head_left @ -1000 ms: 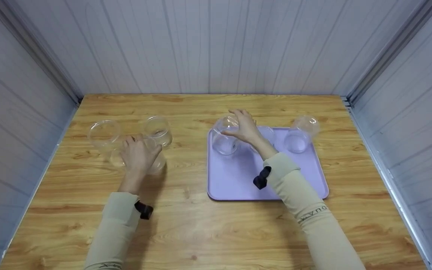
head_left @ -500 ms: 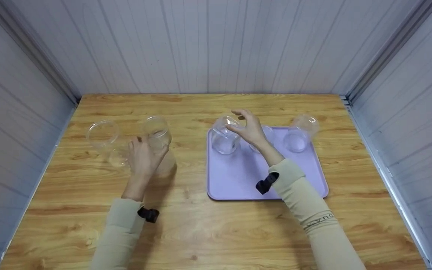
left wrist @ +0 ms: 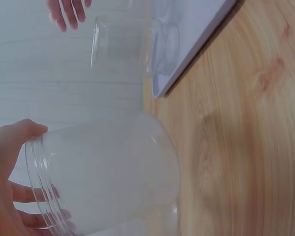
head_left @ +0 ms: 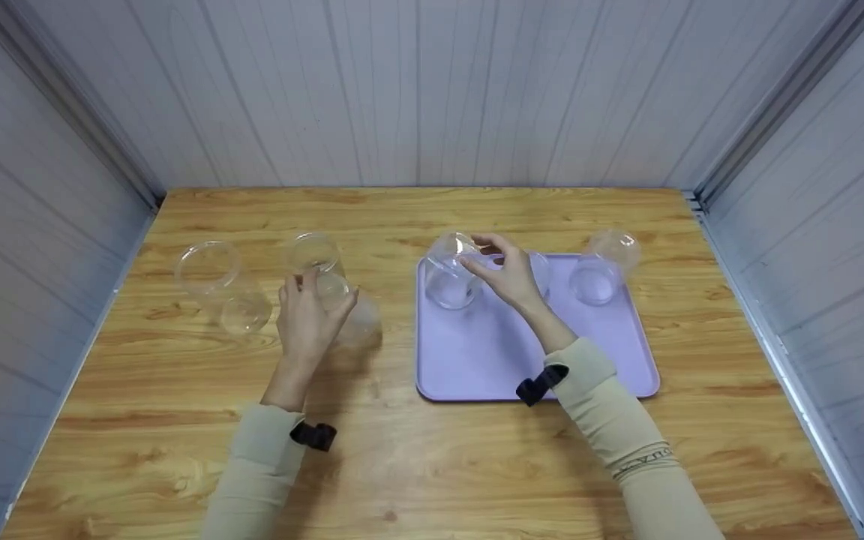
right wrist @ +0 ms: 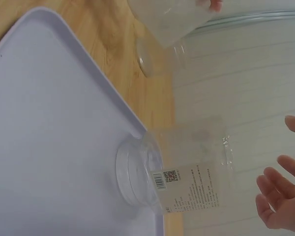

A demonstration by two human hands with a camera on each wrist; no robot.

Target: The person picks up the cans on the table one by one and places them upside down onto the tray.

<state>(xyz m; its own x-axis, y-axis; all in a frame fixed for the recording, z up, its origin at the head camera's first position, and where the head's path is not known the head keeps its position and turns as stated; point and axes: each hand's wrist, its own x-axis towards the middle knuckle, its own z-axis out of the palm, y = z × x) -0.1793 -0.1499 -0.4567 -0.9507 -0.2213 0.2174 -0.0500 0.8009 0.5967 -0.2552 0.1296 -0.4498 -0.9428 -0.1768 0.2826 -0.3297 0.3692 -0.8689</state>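
My left hand [head_left: 308, 315] holds a clear plastic jar [left wrist: 108, 177] by its threaded rim, thumb and fingers spread round the mouth. This jar is mouth up and slightly tilted, its base over the wooden table. My right hand [head_left: 511, 277] is held over the lilac tray [head_left: 469, 375], fingers loosely bent and nothing in them. Just left of it, a labelled clear jar [right wrist: 182, 172] stands mouth down on the tray. Another jar [head_left: 540, 274] is partly hidden behind the right hand, and a third jar [head_left: 612, 259] stands at the tray's right side.
Two more clear jars stand on the table at the left: one jar [head_left: 208, 266] farther out, another jar [head_left: 313, 251] behind my left hand. Pale panel walls [head_left: 417, 97] enclose the table [head_left: 387, 450] at the back and sides.
My left hand has moved right with the jar, away from the far-left jar. My right hand has drifted slightly right and down, its fingers empty throughout. The jars on the tray have stayed put.
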